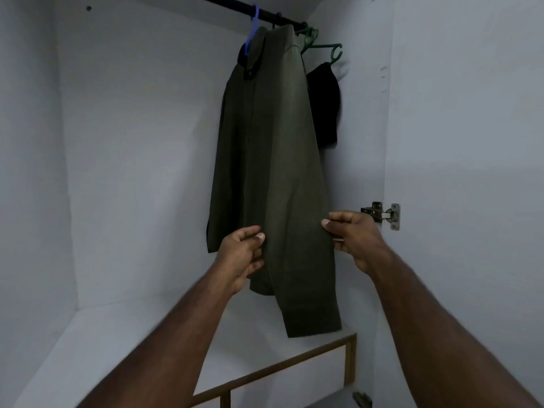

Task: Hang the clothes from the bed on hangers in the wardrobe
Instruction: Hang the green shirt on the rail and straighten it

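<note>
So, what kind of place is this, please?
The inside of a wardrobe: a black hanging rail crosses the top, an olive-green shirt hangs from it on a blue hanger, and a metal door hinge sits at the right side.

Dim, bluish, soft light; slight overall blur, wide-angle bending at the edges.

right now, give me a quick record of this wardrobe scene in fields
rail: black rail across the top
shirt: green shirt hanging from a blue hanger on the rail
behind it: black garment, to the right
spare: green hangers at the rail's right end
right hand: pinches the shirt's right edge
left hand: at the shirt's lower left, grip unclear
</note>
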The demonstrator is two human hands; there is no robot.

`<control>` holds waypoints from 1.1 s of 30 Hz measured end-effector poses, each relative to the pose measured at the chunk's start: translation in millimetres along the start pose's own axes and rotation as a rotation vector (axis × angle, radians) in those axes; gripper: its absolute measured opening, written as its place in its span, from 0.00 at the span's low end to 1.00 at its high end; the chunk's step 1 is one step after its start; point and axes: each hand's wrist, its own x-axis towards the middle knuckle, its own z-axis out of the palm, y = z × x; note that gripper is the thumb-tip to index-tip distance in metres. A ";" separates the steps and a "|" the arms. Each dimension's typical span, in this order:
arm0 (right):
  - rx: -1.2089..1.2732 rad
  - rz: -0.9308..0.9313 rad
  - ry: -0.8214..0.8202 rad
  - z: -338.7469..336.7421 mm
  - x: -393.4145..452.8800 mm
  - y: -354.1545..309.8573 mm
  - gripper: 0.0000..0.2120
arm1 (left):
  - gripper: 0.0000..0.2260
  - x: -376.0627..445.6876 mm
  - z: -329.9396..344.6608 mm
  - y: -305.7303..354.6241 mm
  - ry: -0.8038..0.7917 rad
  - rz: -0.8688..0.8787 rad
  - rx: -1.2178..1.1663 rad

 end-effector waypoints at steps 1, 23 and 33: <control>-0.002 -0.005 -0.002 -2.6 -8.0 -2.0 0.05 | 0.15 -6.0 -0.1 0.1 0.003 -0.001 -0.010; -0.201 0.012 0.078 -0.4 -160.6 -21.0 0.03 | 0.06 -129.5 -4.2 -19.2 0.034 0.230 0.384; 0.026 0.021 -0.010 27.0 -190.5 -20.3 0.08 | 0.08 -170.2 -12.2 2.9 -0.159 0.115 0.330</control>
